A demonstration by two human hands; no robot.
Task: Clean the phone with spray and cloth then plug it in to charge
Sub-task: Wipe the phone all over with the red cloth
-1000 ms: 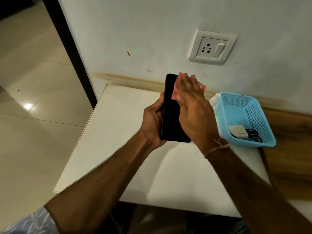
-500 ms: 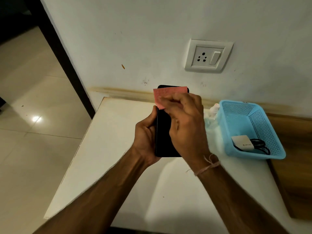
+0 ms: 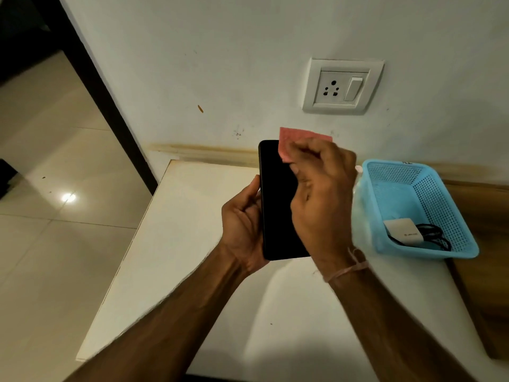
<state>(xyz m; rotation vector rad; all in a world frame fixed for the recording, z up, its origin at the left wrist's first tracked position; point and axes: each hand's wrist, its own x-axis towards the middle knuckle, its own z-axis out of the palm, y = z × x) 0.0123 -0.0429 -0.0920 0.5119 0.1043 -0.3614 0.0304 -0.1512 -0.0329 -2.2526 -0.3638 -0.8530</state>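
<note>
My left fingers (image 3: 254,188) curl round the phone (image 3: 275,205), steadying it upright. My right fingers (image 3: 311,158) pinch the cloth (image 3: 300,138) against its top, to wipe.

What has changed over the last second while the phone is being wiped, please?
The right hand, flat on the pink cloth a second ago, curled to pinch it and rubbed it across the top of the phone, ending at its right corner. The left hand still grips the phone; the charger stays in the blue basket.
</note>
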